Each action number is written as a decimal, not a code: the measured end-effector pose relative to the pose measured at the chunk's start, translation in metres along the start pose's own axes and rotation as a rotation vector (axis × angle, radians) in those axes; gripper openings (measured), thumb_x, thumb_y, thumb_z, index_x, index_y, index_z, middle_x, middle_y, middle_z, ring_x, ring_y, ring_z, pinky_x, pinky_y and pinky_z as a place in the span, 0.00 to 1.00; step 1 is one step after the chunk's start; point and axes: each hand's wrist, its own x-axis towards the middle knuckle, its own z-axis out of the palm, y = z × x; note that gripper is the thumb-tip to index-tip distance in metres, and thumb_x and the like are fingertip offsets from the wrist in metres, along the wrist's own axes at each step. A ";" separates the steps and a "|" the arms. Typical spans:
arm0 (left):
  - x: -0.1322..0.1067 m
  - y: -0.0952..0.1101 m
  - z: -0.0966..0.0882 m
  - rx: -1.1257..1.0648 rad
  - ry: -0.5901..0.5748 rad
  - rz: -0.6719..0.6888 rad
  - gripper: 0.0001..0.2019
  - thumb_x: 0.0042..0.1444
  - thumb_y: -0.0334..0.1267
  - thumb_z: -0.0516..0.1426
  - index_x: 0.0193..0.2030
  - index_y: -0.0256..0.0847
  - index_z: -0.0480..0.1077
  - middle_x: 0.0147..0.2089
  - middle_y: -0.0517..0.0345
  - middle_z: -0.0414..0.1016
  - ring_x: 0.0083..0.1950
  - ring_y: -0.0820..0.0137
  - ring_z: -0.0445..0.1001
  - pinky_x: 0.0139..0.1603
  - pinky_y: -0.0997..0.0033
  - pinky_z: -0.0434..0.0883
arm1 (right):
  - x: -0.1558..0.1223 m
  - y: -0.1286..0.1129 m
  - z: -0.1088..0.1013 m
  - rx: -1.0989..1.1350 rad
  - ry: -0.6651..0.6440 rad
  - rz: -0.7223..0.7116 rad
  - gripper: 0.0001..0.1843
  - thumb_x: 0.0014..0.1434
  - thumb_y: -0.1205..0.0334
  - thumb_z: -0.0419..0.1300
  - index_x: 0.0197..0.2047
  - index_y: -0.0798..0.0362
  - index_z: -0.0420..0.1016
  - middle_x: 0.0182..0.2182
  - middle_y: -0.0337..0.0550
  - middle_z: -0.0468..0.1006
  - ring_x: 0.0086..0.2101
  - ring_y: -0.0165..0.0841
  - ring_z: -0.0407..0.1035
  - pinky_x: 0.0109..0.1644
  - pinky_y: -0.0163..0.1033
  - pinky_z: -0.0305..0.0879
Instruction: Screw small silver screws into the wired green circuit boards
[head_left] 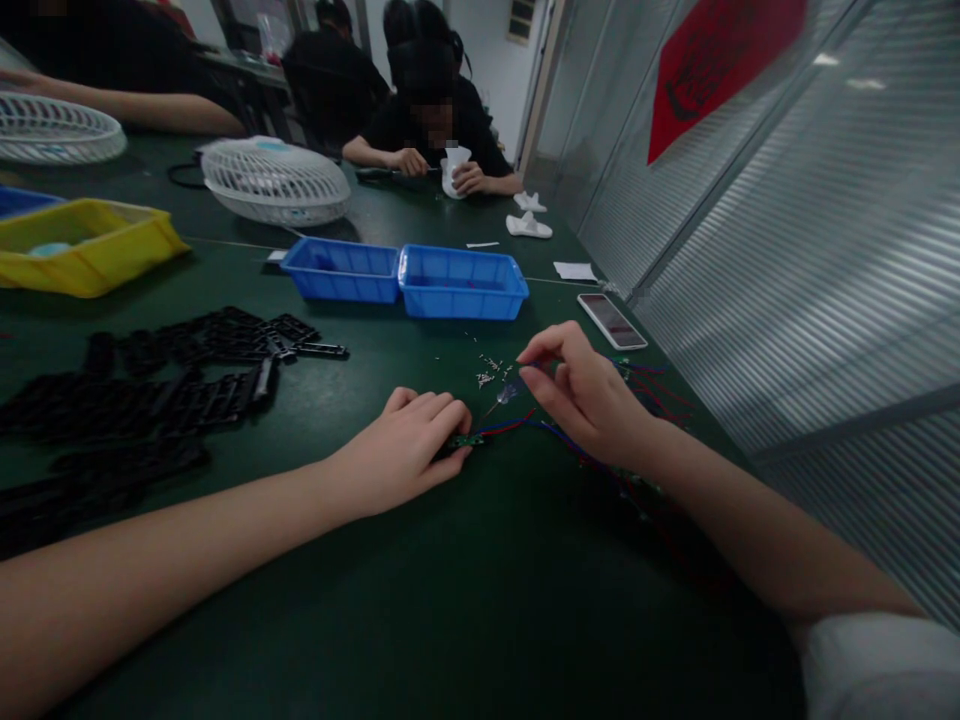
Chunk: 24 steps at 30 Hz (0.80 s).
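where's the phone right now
In the head view the phone lies flat on the green table, to the right, just past the right hand and right of the two blue bins, near the ribbed wall.

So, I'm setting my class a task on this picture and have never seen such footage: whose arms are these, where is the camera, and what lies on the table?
The camera sits on a person's head, looking down at their own bare arms. The left hand presses a small circuit board with red and blue wires onto the dark green table. The right hand pinches something small and thin; I cannot tell what. Nearby lie tiny screws, two blue bins, black plastic parts, a yellow bin, white fan grilles and a phone. Other people work at the far end.
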 end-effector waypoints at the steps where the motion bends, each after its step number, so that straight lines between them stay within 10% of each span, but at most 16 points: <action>1: 0.000 0.000 -0.001 -0.001 0.001 0.002 0.08 0.64 0.43 0.52 0.44 0.42 0.64 0.42 0.57 0.71 0.45 0.64 0.69 0.48 0.60 0.57 | -0.001 0.001 0.001 0.006 0.016 -0.015 0.09 0.67 0.63 0.54 0.49 0.55 0.64 0.36 0.40 0.71 0.34 0.27 0.68 0.37 0.34 0.64; 10: 0.000 -0.001 0.001 -0.012 -0.007 0.003 0.08 0.64 0.43 0.52 0.43 0.42 0.63 0.41 0.57 0.71 0.44 0.63 0.69 0.48 0.58 0.57 | 0.002 0.001 -0.005 0.012 0.051 -0.127 0.13 0.68 0.66 0.52 0.54 0.53 0.71 0.42 0.45 0.75 0.41 0.29 0.69 0.38 0.34 0.65; 18: 0.001 -0.002 0.002 -0.004 -0.008 0.004 0.07 0.64 0.43 0.51 0.44 0.43 0.63 0.42 0.57 0.70 0.44 0.64 0.68 0.48 0.58 0.56 | 0.004 0.002 -0.008 -0.068 0.095 -0.126 0.06 0.66 0.59 0.56 0.42 0.52 0.71 0.36 0.42 0.74 0.37 0.30 0.68 0.38 0.36 0.63; 24: 0.001 -0.001 0.001 -0.013 -0.009 0.001 0.07 0.64 0.43 0.52 0.43 0.43 0.63 0.42 0.58 0.70 0.44 0.64 0.68 0.48 0.58 0.56 | 0.000 -0.003 -0.001 -0.437 0.060 -0.020 0.21 0.70 0.52 0.47 0.27 0.52 0.63 0.25 0.38 0.65 0.28 0.29 0.58 0.32 0.38 0.50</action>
